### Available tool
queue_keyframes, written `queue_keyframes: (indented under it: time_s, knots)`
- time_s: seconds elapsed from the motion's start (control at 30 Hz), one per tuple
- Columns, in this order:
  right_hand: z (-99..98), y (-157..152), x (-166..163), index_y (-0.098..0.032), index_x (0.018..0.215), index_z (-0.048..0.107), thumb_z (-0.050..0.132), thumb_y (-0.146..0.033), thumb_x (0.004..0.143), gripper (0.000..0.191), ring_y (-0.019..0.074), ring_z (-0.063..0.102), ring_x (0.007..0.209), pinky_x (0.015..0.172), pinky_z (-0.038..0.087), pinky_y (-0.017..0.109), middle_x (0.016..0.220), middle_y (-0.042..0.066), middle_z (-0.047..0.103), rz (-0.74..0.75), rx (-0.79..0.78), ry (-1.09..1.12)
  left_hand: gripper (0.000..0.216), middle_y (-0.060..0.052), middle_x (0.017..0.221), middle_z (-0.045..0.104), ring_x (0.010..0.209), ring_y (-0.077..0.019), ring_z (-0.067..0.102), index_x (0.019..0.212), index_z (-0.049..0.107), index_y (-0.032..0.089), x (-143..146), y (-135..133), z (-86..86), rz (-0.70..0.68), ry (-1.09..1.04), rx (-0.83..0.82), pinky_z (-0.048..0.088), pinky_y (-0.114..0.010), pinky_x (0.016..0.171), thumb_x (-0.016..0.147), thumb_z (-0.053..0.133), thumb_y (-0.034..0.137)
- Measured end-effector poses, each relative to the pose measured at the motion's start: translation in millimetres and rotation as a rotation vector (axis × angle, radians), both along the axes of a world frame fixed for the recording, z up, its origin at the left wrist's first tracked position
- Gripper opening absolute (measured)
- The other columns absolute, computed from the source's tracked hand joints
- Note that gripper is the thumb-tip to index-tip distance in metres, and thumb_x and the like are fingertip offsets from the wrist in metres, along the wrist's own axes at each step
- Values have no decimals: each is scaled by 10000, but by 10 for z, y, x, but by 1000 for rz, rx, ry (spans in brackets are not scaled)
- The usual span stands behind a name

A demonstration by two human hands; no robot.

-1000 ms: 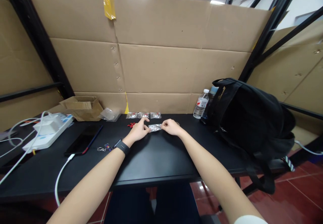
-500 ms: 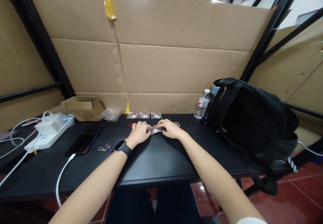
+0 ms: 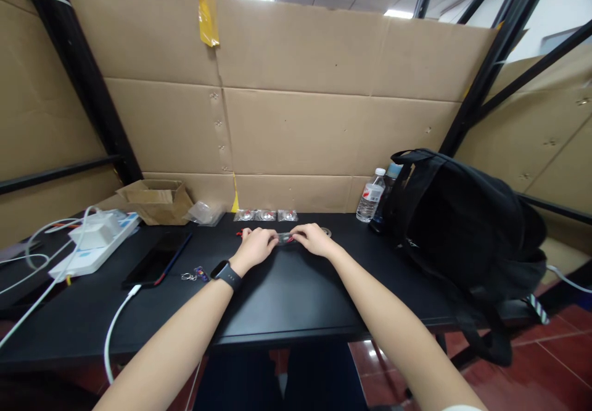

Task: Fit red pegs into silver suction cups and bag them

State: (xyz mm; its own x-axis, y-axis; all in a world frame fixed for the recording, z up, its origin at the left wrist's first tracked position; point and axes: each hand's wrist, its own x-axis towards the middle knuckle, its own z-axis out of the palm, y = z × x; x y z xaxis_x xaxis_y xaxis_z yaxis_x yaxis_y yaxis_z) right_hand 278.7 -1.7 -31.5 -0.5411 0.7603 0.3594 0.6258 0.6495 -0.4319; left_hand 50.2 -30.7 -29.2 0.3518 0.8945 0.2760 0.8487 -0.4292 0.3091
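Note:
Both of my hands rest on the black table [image 3: 287, 300] near its far edge. My left hand [image 3: 255, 245], with a black watch [image 3: 226, 274] on the wrist, and my right hand [image 3: 313, 239] have their fingers curled and pinch a small clear plastic packet [image 3: 285, 237] between them. Most of the packet is hidden by my fingers. Just beyond, three similar clear packets with red parts [image 3: 265, 215] lie in a row against the cardboard wall. A small red piece [image 3: 239, 233] lies left of my left hand.
A black backpack [image 3: 462, 220] and a water bottle [image 3: 370, 195] stand at the right. A phone [image 3: 157, 257] with a white cable, a keyring [image 3: 193, 274], a white power strip [image 3: 92, 244] and an open cardboard box [image 3: 157, 200] are at the left. Cardboard panels wall the desk.
My hands have come closer together over the packet and moved a little farther from me. The packet, plainly visible a second ago, is now mostly covered by my fingers.

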Motion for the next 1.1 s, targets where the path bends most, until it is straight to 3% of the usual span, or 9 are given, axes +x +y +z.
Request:
queue_keyframes:
  time_s: [0.17,0.27,0.33,0.47,0.53,0.73,0.9,1.1]
  knots:
    - [-54,36,9,-204,1068,744,618,-203,897,212,159,691,769,736,465,241,868,31,766,-124,-67,65,180,-13,833,779,870,-230,691,860,729,255,49,17,-7,23,-91,-115,294,-375,888,907,565,314]
    - [-67,33,1,-212,1110,718,675,-203,860,254,150,648,727,696,438,240,808,10,720,-176,3,30,154,-17,808,777,877,-237,690,878,733,257,54,33,-50,48,-104,-114,292,-377,888,882,601,336]
    - [-39,15,8,-220,1085,732,706,-194,838,249,150,628,762,700,429,237,840,17,693,-131,65,-4,157,-12,810,773,872,-234,683,862,732,260,48,45,-82,67,-118,-99,288,-387,896,870,618,368]
    - [17,-21,38,-249,1031,778,736,-228,841,196,151,622,824,767,448,242,922,34,670,111,48,-73,197,-20,807,762,855,-236,667,797,734,257,35,64,-121,93,-106,-85,284,-415,918,844,649,428]
    - [10,-24,39,-267,1079,778,757,-297,838,245,162,628,845,795,457,256,945,38,665,126,34,-92,224,-29,807,758,869,-246,663,792,734,254,34,65,-125,101,-84,-74,286,-426,929,855,638,446]
    - [-36,-21,-5,-301,1170,751,745,-430,843,352,182,636,894,816,460,270,1000,45,665,23,59,-169,327,-60,846,760,941,-278,657,834,733,257,39,43,-102,112,-26,-24,293,-459,944,953,480,427]
    - [5,14,34,-339,1188,733,627,-398,926,289,226,620,1015,864,430,309,1116,49,709,-226,148,-320,310,-63,856,759,940,-276,651,874,739,266,9,54,-71,141,-30,-16,289,-470,946,948,472,407]
    - [16,169,122,-346,1167,735,537,-329,964,284,249,583,1089,921,391,353,1133,54,727,-479,94,-415,254,-54,872,764,941,-263,650,846,737,263,11,51,-55,123,-54,-52,277,-469,963,910,514,367]
